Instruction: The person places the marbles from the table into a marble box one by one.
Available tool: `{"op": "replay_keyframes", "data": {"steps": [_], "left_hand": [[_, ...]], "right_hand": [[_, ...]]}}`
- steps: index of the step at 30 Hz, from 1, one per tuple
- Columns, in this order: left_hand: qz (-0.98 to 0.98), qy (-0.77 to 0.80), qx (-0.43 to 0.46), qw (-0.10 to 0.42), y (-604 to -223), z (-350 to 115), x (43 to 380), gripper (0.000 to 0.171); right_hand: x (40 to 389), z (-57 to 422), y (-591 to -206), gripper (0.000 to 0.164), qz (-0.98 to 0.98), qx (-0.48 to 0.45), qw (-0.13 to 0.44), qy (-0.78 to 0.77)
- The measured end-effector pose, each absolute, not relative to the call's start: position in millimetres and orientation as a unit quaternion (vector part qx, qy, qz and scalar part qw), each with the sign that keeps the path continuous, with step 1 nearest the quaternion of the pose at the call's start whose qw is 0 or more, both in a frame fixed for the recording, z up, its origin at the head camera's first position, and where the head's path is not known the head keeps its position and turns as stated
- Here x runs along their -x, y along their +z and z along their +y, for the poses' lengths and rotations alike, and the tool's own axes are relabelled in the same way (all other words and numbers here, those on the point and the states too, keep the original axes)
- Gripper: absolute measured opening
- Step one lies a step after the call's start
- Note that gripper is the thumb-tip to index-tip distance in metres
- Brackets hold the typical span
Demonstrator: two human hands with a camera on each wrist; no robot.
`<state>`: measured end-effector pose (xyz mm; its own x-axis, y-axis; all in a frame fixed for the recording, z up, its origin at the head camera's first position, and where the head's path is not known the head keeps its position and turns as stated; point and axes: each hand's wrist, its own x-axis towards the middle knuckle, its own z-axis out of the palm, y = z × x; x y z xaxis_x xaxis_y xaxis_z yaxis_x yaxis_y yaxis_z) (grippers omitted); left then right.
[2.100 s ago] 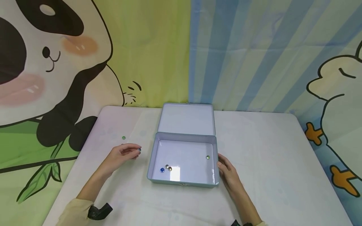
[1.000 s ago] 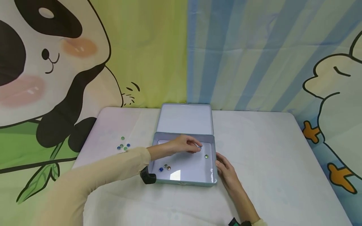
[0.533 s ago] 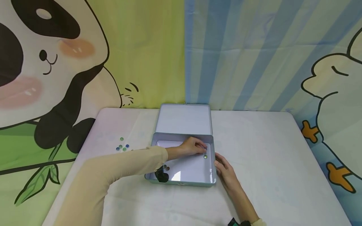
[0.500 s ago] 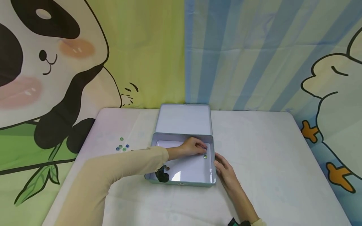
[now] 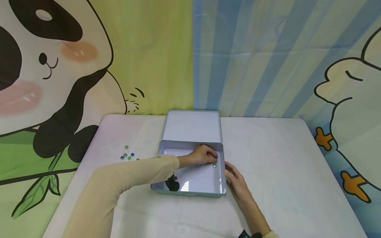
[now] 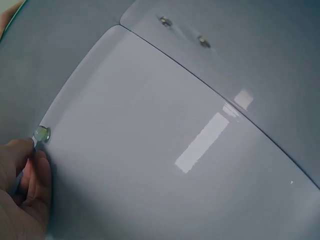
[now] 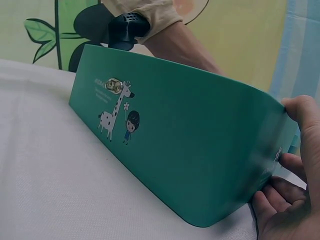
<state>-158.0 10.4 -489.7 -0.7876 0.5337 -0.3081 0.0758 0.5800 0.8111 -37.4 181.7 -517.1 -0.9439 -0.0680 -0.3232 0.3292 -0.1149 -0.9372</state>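
Note:
An open tin (image 5: 190,195), green outside and pale inside, stands on the table with its lid (image 5: 191,127) laid back. My left hand (image 5: 202,154) reaches inside to the far right, thumb and fingertips pinching a small blue marble (image 6: 35,144), mostly hidden by the fingers. Just beside those fingertips a green marble (image 5: 215,165) lies on the tin floor. My right hand (image 5: 238,181) rests against the outside of the tin's right wall; in the right wrist view its fingers touch the side, one tip at the rim. The left wrist hides most of the other marbles inside.
Several green and blue marbles (image 5: 129,158) lie on the white table (image 5: 268,158) left of the tin, partly behind my left sleeve (image 5: 125,178). A brown marble (image 5: 175,178) shows beside the wrist camera (image 5: 172,183). A printed curtain (image 5: 253,59) hangs behind the table.
My left hand has carried the blue marble from the table on the left into the tin, right and down beside the green marble. The right hand has stayed at the tin's wall.

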Motion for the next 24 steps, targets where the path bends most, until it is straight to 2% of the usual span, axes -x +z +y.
{"op": "replay_keyframes", "data": {"steps": [4,9,15,18,24], "left_hand": [[0.851,0.413,-0.189,0.263,-488,8,157,0.024],[0.857,0.378,-0.253,0.243,-477,1,156,0.028],[0.806,0.395,-0.332,0.289,-448,-26,157,0.028],[0.784,0.441,-0.325,0.291,-429,-48,159,0.028],[0.789,0.504,-0.258,0.237,-395,-115,159,0.028]], "right_hand": [[37,180,-516,0.056,0.65,-0.095,0.133,-0.742],[37,180,-514,0.056,0.651,-0.093,0.128,-0.743],[37,181,-515,0.057,0.657,-0.105,0.134,-0.735],[37,181,-516,0.058,0.654,-0.112,0.135,-0.736],[37,181,-514,0.057,0.663,-0.111,0.133,-0.729]]}}
